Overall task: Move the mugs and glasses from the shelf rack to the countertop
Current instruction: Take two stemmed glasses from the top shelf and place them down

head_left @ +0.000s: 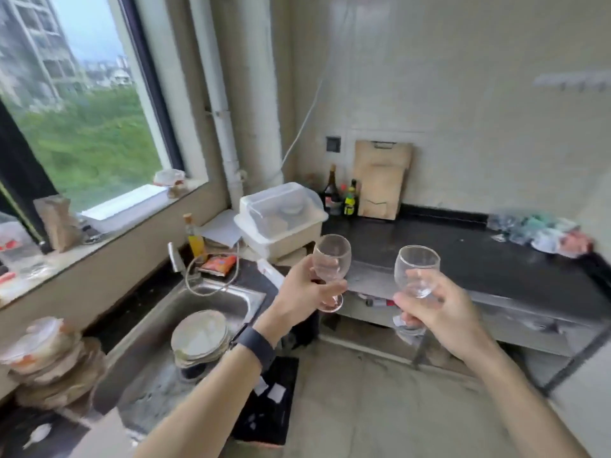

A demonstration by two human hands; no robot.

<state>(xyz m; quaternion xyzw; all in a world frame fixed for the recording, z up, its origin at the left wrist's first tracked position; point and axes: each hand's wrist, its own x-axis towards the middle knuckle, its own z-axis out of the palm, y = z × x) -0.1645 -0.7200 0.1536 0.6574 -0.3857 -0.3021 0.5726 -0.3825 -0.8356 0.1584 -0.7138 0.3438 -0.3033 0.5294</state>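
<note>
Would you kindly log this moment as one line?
left hand grips left glass | right hand grips right glass | neither on countertop

Each hand grips a stemmed glass: left hand (299,292) and left glass (330,259), right hand (439,312) and right glass (417,269).

Daylight from the window (82,127); blurred, warped edges

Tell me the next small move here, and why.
Probably reach forward and set both down on the dark countertop. The left hand grips one wine glass and the right hand grips the other glass; both hang in the air short of it, and its near part looks bare.
</note>
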